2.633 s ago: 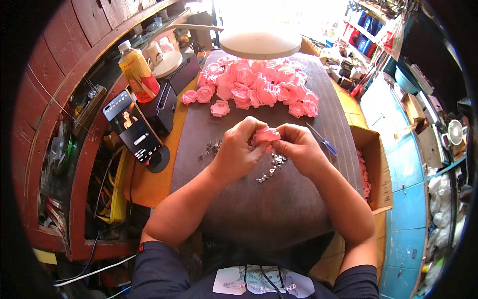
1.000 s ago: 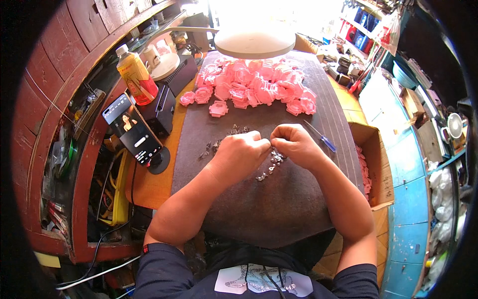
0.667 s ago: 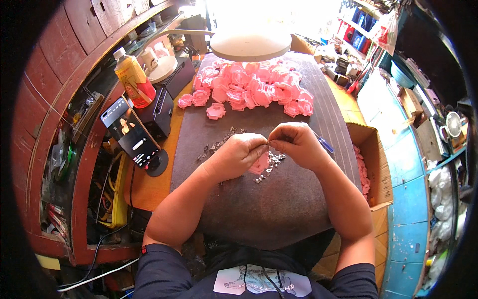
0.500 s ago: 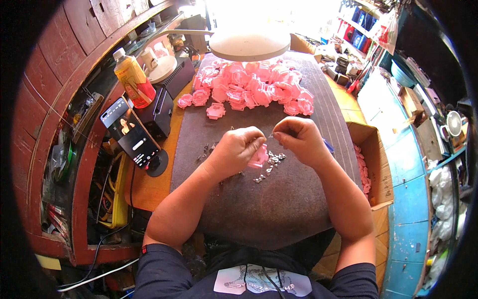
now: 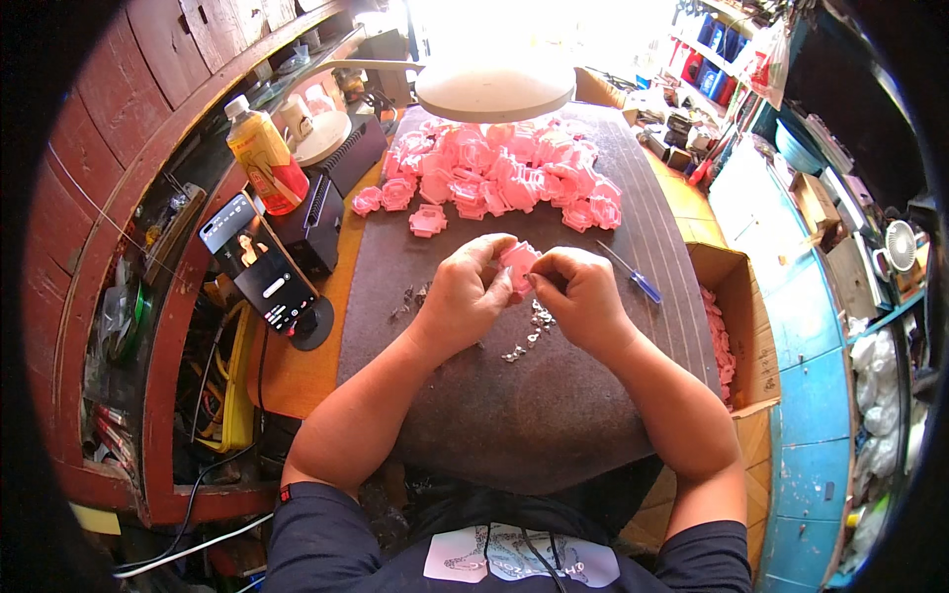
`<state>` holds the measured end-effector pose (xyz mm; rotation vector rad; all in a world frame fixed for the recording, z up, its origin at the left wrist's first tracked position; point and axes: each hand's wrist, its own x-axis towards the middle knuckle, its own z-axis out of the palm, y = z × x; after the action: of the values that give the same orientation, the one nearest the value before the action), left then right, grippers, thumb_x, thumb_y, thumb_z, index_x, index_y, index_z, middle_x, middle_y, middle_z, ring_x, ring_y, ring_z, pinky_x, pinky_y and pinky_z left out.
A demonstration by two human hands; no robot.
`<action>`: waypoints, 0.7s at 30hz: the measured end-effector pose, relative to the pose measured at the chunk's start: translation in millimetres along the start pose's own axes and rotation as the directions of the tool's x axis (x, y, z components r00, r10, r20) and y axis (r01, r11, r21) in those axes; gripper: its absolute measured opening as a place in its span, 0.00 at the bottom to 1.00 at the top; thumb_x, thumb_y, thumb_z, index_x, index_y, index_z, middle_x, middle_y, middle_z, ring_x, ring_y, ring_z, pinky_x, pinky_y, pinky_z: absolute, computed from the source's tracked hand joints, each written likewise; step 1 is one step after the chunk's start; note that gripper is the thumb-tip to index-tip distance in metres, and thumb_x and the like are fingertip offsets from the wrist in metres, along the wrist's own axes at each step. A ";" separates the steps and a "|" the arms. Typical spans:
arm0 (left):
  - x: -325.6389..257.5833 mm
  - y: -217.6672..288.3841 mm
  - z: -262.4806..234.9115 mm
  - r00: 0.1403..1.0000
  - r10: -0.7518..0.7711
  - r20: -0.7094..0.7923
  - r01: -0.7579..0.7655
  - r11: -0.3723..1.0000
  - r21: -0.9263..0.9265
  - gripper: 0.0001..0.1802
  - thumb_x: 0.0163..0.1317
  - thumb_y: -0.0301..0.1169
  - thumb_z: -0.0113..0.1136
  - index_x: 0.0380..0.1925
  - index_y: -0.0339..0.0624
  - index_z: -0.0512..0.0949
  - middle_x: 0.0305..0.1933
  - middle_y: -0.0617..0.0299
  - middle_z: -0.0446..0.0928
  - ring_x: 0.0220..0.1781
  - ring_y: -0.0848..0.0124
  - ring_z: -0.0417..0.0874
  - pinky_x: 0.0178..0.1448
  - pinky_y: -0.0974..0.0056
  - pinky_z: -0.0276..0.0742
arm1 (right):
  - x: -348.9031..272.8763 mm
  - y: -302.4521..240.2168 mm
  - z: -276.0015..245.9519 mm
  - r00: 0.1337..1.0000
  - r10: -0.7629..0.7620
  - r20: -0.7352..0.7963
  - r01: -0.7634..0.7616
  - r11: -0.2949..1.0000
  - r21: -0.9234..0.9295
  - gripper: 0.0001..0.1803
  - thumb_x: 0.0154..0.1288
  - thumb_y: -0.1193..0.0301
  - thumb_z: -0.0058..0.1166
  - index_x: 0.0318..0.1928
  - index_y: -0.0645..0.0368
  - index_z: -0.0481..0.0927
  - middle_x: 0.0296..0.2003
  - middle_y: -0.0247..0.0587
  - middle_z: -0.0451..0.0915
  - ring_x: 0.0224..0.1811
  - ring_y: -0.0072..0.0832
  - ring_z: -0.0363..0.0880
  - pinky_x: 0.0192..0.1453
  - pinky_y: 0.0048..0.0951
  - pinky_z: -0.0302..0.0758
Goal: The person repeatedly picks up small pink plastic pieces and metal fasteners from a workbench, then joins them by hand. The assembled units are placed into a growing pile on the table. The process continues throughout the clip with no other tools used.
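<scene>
A pink plastic part is pinched between the thumb and fingers of my left hand, raised above the dark table mat. Close against its right edge, my right hand has thumb and forefinger pressed together; whatever sits between them is too small to make out. Under the hands lies a scatter of small shiny metal pieces. Some darker small pieces lie left of my left hand. To the right of my right hand rests a screwdriver with a blue handle.
Beyond the hands is a heap of pink parts, beneath a white lamp. A phone on a stand and a drink bottle stand at left. An open cardboard box with pink parts is at right.
My right hand has come left and down to meet the pink part. My left hand has raised and turned the part. More of the screwdriver shows now.
</scene>
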<state>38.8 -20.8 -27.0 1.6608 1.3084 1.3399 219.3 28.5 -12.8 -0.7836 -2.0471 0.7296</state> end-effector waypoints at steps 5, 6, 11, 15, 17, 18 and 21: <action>-2.0 15.8 1.7 0.998 -0.060 0.037 0.061 0.998 -0.033 0.20 0.69 0.19 0.52 0.60 0.27 0.68 0.55 0.50 0.77 0.50 0.68 0.84 0.52 0.64 0.85 | -3.2 -2.1 1.3 0.999 -0.051 0.010 0.052 0.991 -0.121 0.10 0.60 0.66 0.60 0.30 0.61 0.80 0.29 0.48 0.80 0.33 0.48 0.80 0.38 0.44 0.75; -2.7 15.4 2.0 0.999 -0.045 0.029 0.046 0.999 -0.017 0.20 0.69 0.19 0.52 0.60 0.27 0.68 0.55 0.50 0.77 0.50 0.68 0.84 0.52 0.64 0.85 | -3.4 -3.4 1.5 0.998 -0.065 0.012 0.066 0.991 -0.120 0.10 0.60 0.66 0.60 0.29 0.60 0.80 0.28 0.48 0.80 0.33 0.48 0.80 0.37 0.44 0.75; -3.5 13.6 4.6 1.000 -0.013 0.025 0.015 0.999 -0.051 0.19 0.69 0.19 0.53 0.60 0.27 0.68 0.54 0.51 0.77 0.51 0.66 0.84 0.51 0.64 0.86 | -4.4 -4.0 0.3 0.995 -0.097 0.025 0.100 0.983 -0.154 0.10 0.60 0.66 0.61 0.28 0.59 0.79 0.27 0.47 0.78 0.32 0.47 0.80 0.37 0.44 0.74; -4.1 9.3 5.4 1.000 0.003 -0.012 -0.004 0.996 -0.090 0.19 0.69 0.19 0.54 0.59 0.26 0.69 0.52 0.49 0.78 0.48 0.67 0.85 0.49 0.64 0.86 | -3.2 -7.9 -1.4 0.988 -0.152 0.019 0.152 0.961 -0.233 0.09 0.61 0.67 0.60 0.28 0.58 0.80 0.27 0.46 0.78 0.32 0.46 0.80 0.36 0.43 0.75; -5.0 12.7 6.3 0.998 -0.026 -0.052 0.016 0.984 -0.180 0.19 0.67 0.19 0.56 0.57 0.24 0.71 0.48 0.48 0.81 0.45 0.67 0.87 0.48 0.65 0.85 | -2.9 -7.0 -1.8 0.983 -0.184 0.002 0.179 0.955 -0.236 0.06 0.61 0.68 0.60 0.30 0.57 0.82 0.27 0.46 0.78 0.31 0.46 0.80 0.35 0.43 0.75; -4.2 16.7 5.6 0.996 -0.074 -0.053 0.062 0.977 -0.202 0.19 0.67 0.19 0.55 0.57 0.25 0.71 0.48 0.49 0.81 0.44 0.68 0.87 0.47 0.65 0.85 | -3.0 -7.0 -1.6 0.983 -0.182 -0.028 0.173 0.965 -0.199 0.05 0.61 0.69 0.60 0.31 0.57 0.82 0.27 0.46 0.78 0.31 0.46 0.80 0.35 0.42 0.76; -0.8 26.3 2.2 0.985 -0.159 -0.061 0.138 0.957 -0.256 0.18 0.69 0.19 0.54 0.58 0.25 0.70 0.47 0.50 0.81 0.42 0.70 0.86 0.44 0.67 0.85 | -2.8 -9.1 -2.2 0.976 -0.211 -0.048 0.203 0.970 -0.136 0.04 0.60 0.72 0.60 0.35 0.56 0.84 0.28 0.45 0.79 0.31 0.45 0.81 0.35 0.41 0.76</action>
<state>48.9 -29.5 -4.2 1.3231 1.2255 1.4296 220.1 21.1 -6.5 -0.6430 -2.0976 0.4530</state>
